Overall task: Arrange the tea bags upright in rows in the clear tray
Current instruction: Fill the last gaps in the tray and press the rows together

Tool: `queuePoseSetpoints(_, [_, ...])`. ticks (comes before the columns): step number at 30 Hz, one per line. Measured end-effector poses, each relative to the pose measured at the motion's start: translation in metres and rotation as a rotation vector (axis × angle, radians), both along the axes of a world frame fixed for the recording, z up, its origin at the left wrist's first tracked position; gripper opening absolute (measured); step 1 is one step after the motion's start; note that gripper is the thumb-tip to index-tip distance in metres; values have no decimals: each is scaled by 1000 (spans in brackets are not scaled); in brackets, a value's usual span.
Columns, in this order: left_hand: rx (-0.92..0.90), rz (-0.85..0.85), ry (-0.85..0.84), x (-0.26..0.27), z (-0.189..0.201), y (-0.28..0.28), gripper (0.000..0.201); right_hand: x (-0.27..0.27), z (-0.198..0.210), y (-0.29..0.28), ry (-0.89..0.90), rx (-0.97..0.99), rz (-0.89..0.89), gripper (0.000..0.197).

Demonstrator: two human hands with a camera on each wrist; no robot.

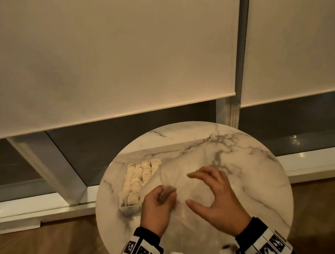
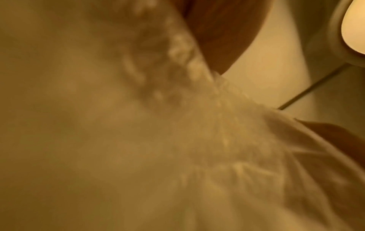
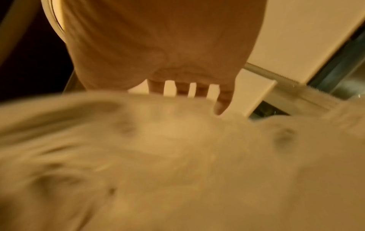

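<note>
1. Looking down from our head view, we've got a round marble table (image 1: 244, 161) in the lower middle of the frame, with both our hands over it.
2. Our left hand (image 1: 158, 206) sits low and centre-left, fingers curled in around the edge of a thin see-through plastic bag (image 1: 185, 165). It's blurry there, so we can't tell exactly which fingers do the pinching.
3. Our right hand (image 1: 217, 198) is just right of it, fingers spread with thumb and index making a wide C, resting on top of the bag. Nothing looks gripped.
4. The bag lies flattish across the middle of the table, running up and to the right from our hands.
5. The tea bags (image 1: 136, 178) are pale and bunched in a few rows, standing in the clear tray (image 1: 128, 208). That tray sits on the left part of the table, touching or just beside the bag's left edge and just up-left of our left hand.
6. Left wrist view is mostly crinkly plastic bag (image 2: 227, 125) up close, super blurry, with a bit of a finger at the top.
7. Right wrist view shows our palm (image 3: 168, 39) up top, fingers apart with light showing between them, tips going down behind the blurred plastic.
8. Behind the table, cream roller blinds (image 1: 108, 51) fill the upper frame, dark window glass (image 1: 123, 136) below them, wood floor (image 1: 42, 250) at lower left.
</note>
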State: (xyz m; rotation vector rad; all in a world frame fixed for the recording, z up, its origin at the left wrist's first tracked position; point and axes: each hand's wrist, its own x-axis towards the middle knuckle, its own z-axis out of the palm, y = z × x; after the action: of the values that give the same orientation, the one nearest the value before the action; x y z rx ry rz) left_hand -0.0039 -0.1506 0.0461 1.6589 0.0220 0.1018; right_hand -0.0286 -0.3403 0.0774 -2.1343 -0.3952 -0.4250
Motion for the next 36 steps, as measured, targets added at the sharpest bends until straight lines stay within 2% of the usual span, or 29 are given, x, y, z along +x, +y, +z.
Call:
queuePoseSetpoints(2, [26,-66,-76,-6,11,-6,15,2,6,-6,171,-61,-20,102])
queuePoseSetpoints(3, [30,-106,-108,-9,18,-10,16,4,6,-9,265,-51,11,117])
queuePoseSetpoints(5, [48,-190,-151,-15,27,-20,19,4,1,-10,360,12,128,125])
queuePoseSetpoints(6, [54,-233,-161,-18,31,-26,23,4,-2,-9,377,76,203,118])
queuePoseSetpoints(8, [56,-288,-154,-23,34,-33,37,5,-9,-4,373,215,331,82])
queuePoseSetpoints(10, [84,-321,-170,-23,31,-35,43,5,-12,0,314,235,304,45])
queuePoseSetpoints(11, [112,-327,-199,-23,29,-35,40,6,-14,0,270,220,252,38])
queuePoseSetpoints(13, [193,-294,-261,-23,25,-32,34,9,-16,-2,200,207,135,35])
queuePoseSetpoints(16, [247,-86,-232,-24,27,-21,30,13,-21,-6,49,233,-68,31])
queuePoseSetpoints(18, [116,-20,-69,-28,35,-14,36,13,-18,-7,-86,241,-150,35])
queuePoseSetpoints(21, [-204,-154,355,-32,47,-7,58,10,-10,1,-243,275,-96,28])
queuePoseSetpoints(24, [-450,-257,483,-36,56,-13,51,3,-8,17,-274,301,24,23])
queuePoseSetpoints(26, [-534,-233,406,-36,59,-18,50,-3,-13,29,-233,266,117,13])
queuePoseSetpoints(28, [-503,-174,242,-32,57,-19,41,-8,-17,37,-129,252,205,7])
queuePoseSetpoints(30, [-378,-67,123,-27,53,-16,35,-10,-16,38,-46,198,259,12])
queuePoseSetpoints(33, [-242,65,-15,-24,45,-10,27,-13,-5,32,-28,163,265,20])
queuePoseSetpoints(35, [-189,78,-118,-27,48,-6,18,-15,4,25,21,205,189,35])
queuePoseSetpoints(36, [-157,82,-166,-28,49,-5,16,-16,7,21,101,270,172,46])
